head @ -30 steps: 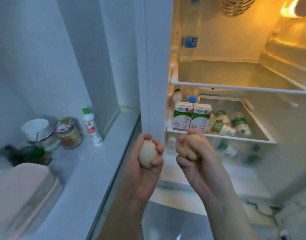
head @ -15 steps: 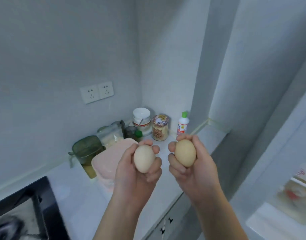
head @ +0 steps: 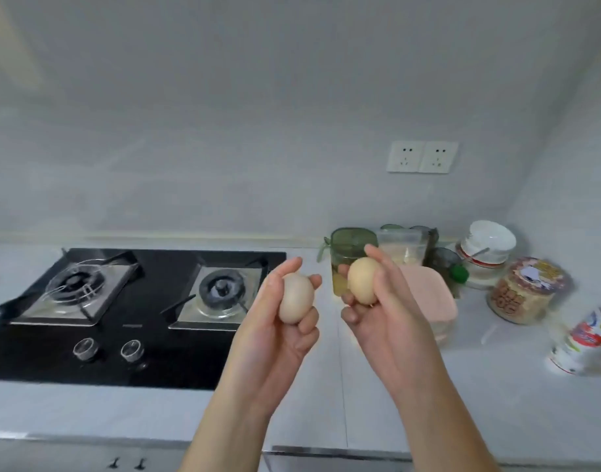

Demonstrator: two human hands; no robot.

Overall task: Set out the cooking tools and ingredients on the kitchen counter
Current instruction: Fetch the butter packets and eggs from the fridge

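Head view, swung since half a second ago from the corner beside the refrigerator to face the table (head: pixel 496 386) squarely; the open refrigerator, in view a second ago, has left the frame, and the gas hob (head: pixel 132 335) has come fully into it. The left hand (head: pixel 285 335) curls fingers and thumb round a pale egg (head: pixel 296 299); the right hand (head: pixel 391 321) grips a browner egg (head: pixel 363 280) between thumb and curled fingers; both eggs are carried in the air above the table, between the hob and the pink lidded box (head: pixel 431 301), touching only the hands. By this reading the fetching is done and the setting-down is the step in hand (neither egg rests on the table yet). Counts: eggs, two, one per hand; burners (head: pixel 224 287) on the hob, two; control knobs (head: pixel 85 348), two; wall socket plates (head: pixel 422 157), two; at the back right, one green-lidded jar (head: pixel 351 247), one clear tub (head: pixel 403 252), one stack of white bowls (head: pixel 489 247), one printed jar (head: pixel 527 291), and one blurred white bottle (head: pixel 585 338) near the right edge; smaller items behind the box are too hidden to count.
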